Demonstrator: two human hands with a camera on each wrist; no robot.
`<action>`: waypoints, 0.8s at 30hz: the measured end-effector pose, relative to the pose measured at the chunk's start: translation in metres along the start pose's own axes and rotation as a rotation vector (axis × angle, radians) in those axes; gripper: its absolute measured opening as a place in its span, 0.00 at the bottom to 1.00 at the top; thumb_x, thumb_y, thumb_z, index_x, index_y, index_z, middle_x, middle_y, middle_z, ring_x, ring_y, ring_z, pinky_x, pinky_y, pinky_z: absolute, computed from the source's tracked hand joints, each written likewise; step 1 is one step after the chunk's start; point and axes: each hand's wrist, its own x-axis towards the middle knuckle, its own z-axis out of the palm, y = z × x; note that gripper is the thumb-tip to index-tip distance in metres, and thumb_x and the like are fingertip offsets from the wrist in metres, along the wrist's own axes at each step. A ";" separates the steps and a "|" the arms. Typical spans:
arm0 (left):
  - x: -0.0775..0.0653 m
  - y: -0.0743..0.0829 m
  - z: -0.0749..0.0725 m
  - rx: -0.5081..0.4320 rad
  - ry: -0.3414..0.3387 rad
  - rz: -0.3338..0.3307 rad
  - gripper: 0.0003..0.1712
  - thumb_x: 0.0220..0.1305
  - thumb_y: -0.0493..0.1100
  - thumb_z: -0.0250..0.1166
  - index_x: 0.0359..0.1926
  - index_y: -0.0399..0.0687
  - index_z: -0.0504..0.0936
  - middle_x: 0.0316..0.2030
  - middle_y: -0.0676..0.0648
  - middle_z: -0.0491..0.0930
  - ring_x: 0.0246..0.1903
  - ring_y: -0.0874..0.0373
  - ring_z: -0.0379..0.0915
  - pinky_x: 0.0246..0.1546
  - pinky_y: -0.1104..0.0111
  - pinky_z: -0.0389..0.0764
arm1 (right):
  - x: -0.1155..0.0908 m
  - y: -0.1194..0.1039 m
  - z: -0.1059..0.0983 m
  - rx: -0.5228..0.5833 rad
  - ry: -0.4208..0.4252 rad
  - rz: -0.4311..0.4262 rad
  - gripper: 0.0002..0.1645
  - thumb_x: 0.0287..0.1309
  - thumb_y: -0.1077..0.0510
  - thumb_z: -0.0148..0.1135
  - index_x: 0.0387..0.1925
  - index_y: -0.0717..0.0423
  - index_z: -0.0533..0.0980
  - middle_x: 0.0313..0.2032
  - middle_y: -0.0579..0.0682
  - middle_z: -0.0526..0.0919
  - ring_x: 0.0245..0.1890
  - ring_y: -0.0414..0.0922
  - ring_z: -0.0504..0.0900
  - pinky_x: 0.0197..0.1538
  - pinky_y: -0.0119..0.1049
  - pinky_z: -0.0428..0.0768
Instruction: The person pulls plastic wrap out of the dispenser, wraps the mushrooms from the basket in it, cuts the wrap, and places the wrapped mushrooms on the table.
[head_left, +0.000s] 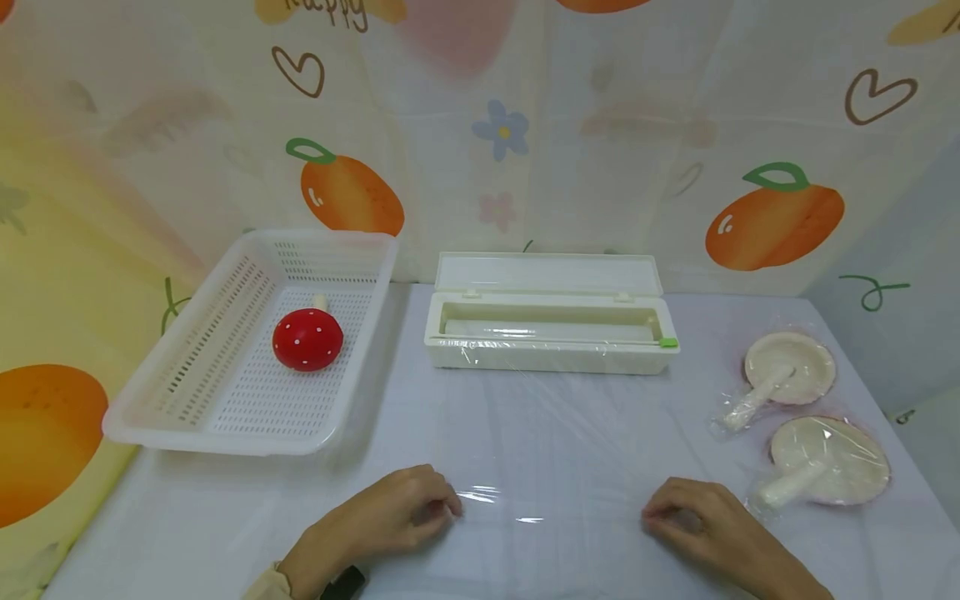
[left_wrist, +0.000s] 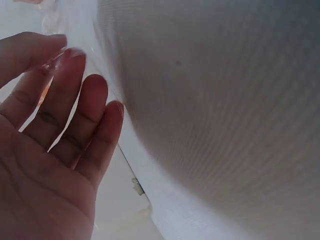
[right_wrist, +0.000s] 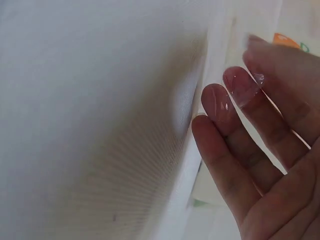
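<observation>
Toward six o'clock, we are pinching clear, glossy plastic film (head_left: 480,495) in our left hand (head_left: 405,510) and right hand (head_left: 708,523), both curled; it is spanning between them, an oblong white plastic box (head_left: 551,357) standing at twelve.

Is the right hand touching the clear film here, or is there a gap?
Touching. The right wrist view shows it: the film lies over fingertips of the right hand, glinting and creased against the skin.
</observation>
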 end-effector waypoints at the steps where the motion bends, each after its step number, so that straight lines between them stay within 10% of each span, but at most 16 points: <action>1: 0.000 0.000 0.000 0.003 -0.013 -0.012 0.10 0.60 0.35 0.66 0.37 0.56 0.86 0.31 0.63 0.79 0.33 0.74 0.68 0.38 0.79 0.75 | 0.000 0.001 0.000 -0.003 -0.009 -0.004 0.20 0.39 0.67 0.78 0.32 0.41 0.82 0.30 0.33 0.83 0.32 0.27 0.80 0.41 0.15 0.73; 7: 0.001 0.002 0.003 0.041 -0.044 -0.037 0.08 0.58 0.36 0.68 0.36 0.55 0.85 0.27 0.64 0.73 0.31 0.75 0.64 0.35 0.81 0.73 | -0.001 0.003 0.001 -0.058 -0.027 -0.040 0.19 0.37 0.61 0.81 0.33 0.43 0.82 0.32 0.34 0.82 0.33 0.29 0.79 0.43 0.15 0.71; 14: 0.000 0.002 0.005 0.218 0.049 0.089 0.08 0.53 0.39 0.72 0.29 0.61 0.84 0.24 0.67 0.75 0.31 0.72 0.65 0.40 0.75 0.69 | -0.002 0.002 -0.003 -0.039 -0.066 0.151 0.14 0.51 0.68 0.70 0.39 0.50 0.83 0.33 0.37 0.85 0.34 0.25 0.77 0.35 0.19 0.76; 24: -0.004 0.007 0.004 0.146 -0.085 -0.004 0.07 0.56 0.37 0.71 0.28 0.56 0.86 0.28 0.62 0.72 0.31 0.73 0.64 0.36 0.81 0.73 | -0.010 0.006 0.003 -0.257 0.023 0.074 0.27 0.31 0.58 0.81 0.41 0.48 0.83 0.42 0.39 0.79 0.43 0.32 0.74 0.53 0.12 0.62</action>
